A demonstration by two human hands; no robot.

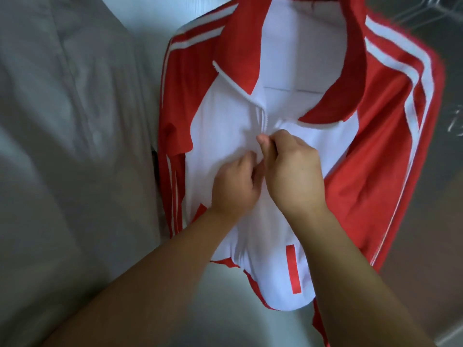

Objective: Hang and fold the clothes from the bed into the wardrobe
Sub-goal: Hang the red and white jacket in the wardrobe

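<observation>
**Head view: both hands at the jacket's zip**

Head view shows a red and white jacket point(295, 151) with striped sleeves, hanging in front of a pale surface. Its white zip point(260, 113) runs down the middle of the chest, open above the hands. The left hand point(235, 189) pinches the white cloth just left of the zip. The right hand point(293, 171) touches it, fingers and thumb closed on the zip line. A grey garment point(62, 121) hangs left of the jacket, close beside its sleeve.
</observation>
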